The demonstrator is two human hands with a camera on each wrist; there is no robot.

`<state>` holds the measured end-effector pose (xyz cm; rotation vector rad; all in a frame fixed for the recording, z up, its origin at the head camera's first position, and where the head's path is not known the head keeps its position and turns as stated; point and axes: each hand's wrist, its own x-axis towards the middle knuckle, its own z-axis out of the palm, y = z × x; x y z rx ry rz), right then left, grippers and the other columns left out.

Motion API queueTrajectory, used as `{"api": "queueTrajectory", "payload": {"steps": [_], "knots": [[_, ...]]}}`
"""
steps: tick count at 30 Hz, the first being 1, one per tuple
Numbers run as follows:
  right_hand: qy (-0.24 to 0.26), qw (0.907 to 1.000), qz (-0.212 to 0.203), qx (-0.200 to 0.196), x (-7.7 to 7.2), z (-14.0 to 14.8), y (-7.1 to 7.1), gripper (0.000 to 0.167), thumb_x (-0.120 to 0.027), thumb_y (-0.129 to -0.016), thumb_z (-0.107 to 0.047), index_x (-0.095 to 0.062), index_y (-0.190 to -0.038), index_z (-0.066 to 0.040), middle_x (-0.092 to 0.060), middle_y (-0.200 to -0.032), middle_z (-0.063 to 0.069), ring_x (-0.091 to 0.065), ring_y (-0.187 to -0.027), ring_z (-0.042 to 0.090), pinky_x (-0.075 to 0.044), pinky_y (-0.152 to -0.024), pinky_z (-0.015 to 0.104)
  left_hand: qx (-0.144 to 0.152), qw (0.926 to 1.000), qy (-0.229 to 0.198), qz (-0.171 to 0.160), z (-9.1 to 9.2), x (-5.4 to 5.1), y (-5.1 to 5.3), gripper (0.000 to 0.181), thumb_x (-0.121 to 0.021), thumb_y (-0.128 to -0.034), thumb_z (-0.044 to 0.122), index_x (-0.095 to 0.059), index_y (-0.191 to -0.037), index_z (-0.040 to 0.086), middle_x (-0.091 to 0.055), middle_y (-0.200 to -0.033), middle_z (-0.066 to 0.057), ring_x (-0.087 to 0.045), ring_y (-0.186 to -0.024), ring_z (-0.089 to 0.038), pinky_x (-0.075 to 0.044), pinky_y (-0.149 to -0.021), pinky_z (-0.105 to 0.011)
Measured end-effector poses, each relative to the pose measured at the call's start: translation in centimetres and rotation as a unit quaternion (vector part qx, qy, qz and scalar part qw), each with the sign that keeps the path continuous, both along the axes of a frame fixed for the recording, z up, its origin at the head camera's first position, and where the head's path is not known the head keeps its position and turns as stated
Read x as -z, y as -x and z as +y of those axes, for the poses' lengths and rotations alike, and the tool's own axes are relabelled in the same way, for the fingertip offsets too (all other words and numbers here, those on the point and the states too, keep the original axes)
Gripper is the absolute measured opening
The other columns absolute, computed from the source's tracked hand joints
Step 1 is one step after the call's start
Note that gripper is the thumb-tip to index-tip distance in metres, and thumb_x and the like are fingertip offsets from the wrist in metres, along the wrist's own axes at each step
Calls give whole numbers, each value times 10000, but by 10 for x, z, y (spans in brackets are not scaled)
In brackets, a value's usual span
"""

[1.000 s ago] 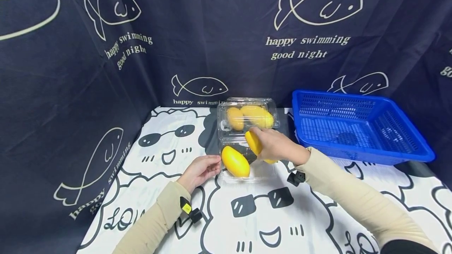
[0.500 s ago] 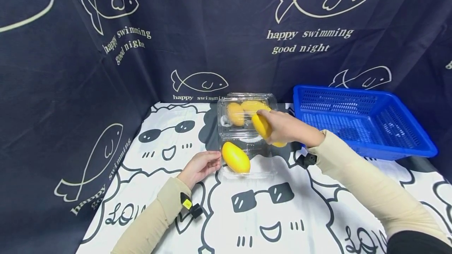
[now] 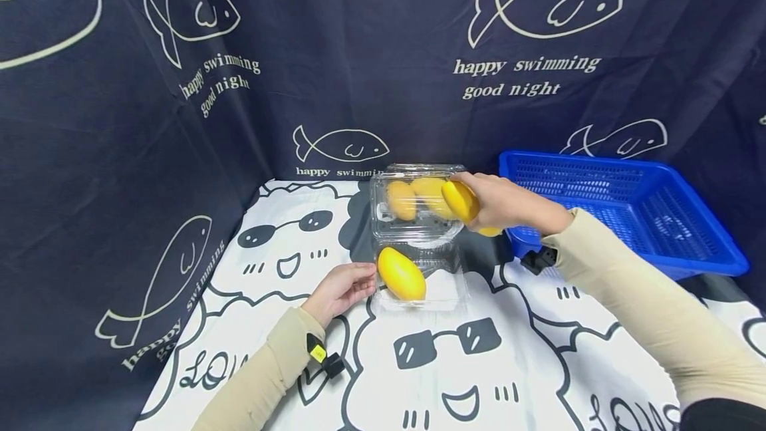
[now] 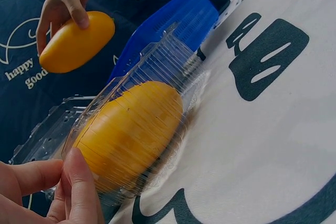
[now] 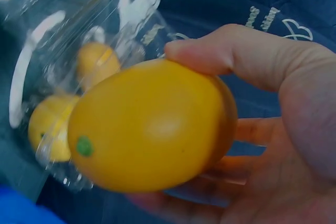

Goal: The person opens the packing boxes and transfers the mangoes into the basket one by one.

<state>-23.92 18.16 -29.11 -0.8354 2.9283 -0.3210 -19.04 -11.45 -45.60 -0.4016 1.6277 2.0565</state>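
Observation:
My left hand pinches the left edge of a front clear plastic fruit box between thumb and fingers. One yellow mango lies in its left half, seen through the ridged wall in the left wrist view. My right hand grips another mango with thumb on one side and fingers on the other. That mango is in the air near the right side of a rear clear plastic box, which contains more mangoes. Whether the two clear boxes are joined, I cannot tell.
A blue perforated plastic basket stands at the right, partly behind my right forearm. A dark fish-print curtain hangs behind and at the left. White cartoon-print cloth covers the table in front of the boxes.
My right hand has lifted the mango from over the front box and carried it back and to the right. The left hand stays at the front box's edge.

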Motion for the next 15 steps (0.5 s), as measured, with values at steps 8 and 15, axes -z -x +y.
{"api": "queueTrajectory", "payload": {"steps": [8, 15], "knots": [[-25, 9999, 114, 78, -9, 19, 11, 801, -812, -699, -117, -418, -1393, -49, -594, -1104, 181, -548, -896, 297, -526, -723, 422, 14, 10000, -30, 1, 2, -2, 2, 321, -596, -945, 94, -560, -1230, -48, -619, -768, -5, -600, -671, -58, -565, -655, -161], [-92, 9999, 72, 34, -10, 30, 18, 811, -811, -694, -106, -412, -1396, -33, -591, -1132, 193, -542, -913, 301, -532, -725, 426, -51, 10000, 55, -50, 2, -2, 1, 321, -616, -937, 107, -577, -1224, -32, -634, -808, -19, -611, -681, -66, -572, -667, -170]]}}
